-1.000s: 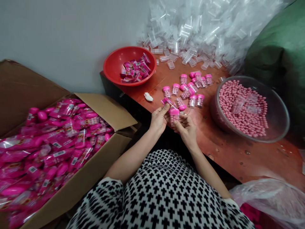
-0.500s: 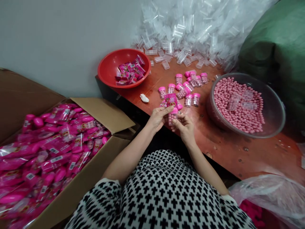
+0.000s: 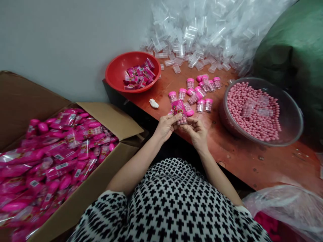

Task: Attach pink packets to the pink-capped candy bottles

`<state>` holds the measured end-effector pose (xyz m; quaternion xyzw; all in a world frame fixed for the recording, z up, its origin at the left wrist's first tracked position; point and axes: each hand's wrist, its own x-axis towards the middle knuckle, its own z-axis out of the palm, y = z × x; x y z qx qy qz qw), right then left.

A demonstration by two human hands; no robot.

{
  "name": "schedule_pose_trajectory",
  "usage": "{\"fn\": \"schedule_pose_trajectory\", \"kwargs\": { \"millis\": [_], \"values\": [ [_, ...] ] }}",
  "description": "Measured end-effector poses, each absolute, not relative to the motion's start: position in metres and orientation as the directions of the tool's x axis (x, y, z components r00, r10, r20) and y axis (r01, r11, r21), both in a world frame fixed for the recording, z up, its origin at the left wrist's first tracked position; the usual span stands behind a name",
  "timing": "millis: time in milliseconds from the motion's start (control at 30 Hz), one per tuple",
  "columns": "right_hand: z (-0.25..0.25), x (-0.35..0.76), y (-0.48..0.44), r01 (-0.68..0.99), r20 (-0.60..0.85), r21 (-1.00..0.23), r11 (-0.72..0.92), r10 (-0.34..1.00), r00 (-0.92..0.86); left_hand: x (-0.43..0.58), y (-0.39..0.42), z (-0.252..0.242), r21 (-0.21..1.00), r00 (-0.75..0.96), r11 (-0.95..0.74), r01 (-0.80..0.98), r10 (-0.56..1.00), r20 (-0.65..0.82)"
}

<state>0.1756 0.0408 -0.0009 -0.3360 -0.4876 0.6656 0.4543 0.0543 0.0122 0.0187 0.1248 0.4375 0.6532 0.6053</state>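
Note:
Over the near edge of the red-brown table, my left hand and my right hand meet around one small candy tube with a pink printed wrapper drawn over it. The wrapper stands upright above my fingertips and hides most of the tube. Just beyond my hands lie several filled tubes with pink caps, some standing and some on their sides.
A red bowl holds pink wrappers. A clear bowl of pink candy balls sits at right. Empty clear tubes are heaped at the back. A cardboard box of wrapped pink packs stands left; a green sack at far right.
The pink wrapper has come from lying sideways in my left fingers to standing upright over the tube, covering its cap. Both hands stayed in place at the table edge.

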Motion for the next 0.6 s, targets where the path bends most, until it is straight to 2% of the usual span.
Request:
{"fn": "schedule_pose_trajectory", "kwargs": {
  "millis": [267, 400, 467, 533, 600],
  "values": [
    [0.003, 0.156, 0.037, -0.222, -0.004, -0.969, -0.107, 0.909, -0.418, 0.046, -0.015, 0.018, 0.709, -0.275, 0.058, -0.703, 0.897, -0.346],
    [0.006, 0.129, 0.026, -0.125, 0.009, -0.990, -0.072, 0.834, -0.551, 0.025, -0.048, 0.027, 0.774, -0.431, -0.021, -0.633, 0.840, -0.330],
    [0.009, 0.120, 0.020, -0.092, 0.012, -0.994, -0.058, 0.779, -0.627, 0.005, -0.071, 0.036, 0.827, -0.632, -0.185, -0.531, 0.737, -0.241],
    [0.011, 0.118, 0.018, -0.086, 0.015, -0.995, -0.055, 0.757, -0.654, -0.020, -0.093, 0.046, 0.835, -0.841, -0.413, -0.363, 0.531, -0.103],
    [0.012, 0.126, 0.021, -0.091, 0.013, -0.994, -0.058, 0.772, -0.635, -0.041, -0.105, 0.051, 0.842, -0.926, -0.480, -0.247, 0.372, -0.060]
  ]
}}
